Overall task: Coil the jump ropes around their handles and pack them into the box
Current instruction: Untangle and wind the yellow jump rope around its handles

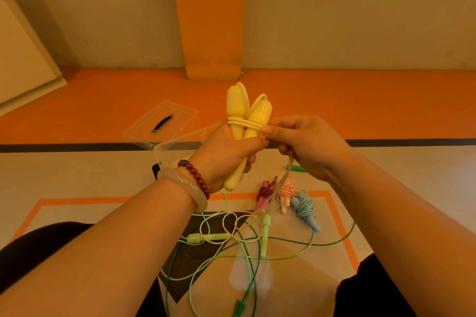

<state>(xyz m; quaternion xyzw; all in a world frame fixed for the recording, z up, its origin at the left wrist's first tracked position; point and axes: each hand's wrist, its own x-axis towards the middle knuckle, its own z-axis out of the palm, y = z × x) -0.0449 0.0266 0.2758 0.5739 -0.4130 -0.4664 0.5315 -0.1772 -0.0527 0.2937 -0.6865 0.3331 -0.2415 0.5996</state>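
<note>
My left hand [226,154] grips the two yellow handles [247,118] of a jump rope, held upright side by side in front of me. A few turns of pale yellow rope [247,124] wrap around the handles just above my fingers. My right hand [306,147] pinches the rope beside the handles, and the loose rope hangs blurred down from it toward the floor. Behind my left wrist stands the clear plastic box [164,152], mostly hidden.
The clear lid [159,123] with a black handle lies on the orange floor. Coiled magenta [266,192], pink [286,194] and blue [305,210] ropes lie on the floor. Two light green handles [206,237] and tangled green rope [247,260] lie between my knees.
</note>
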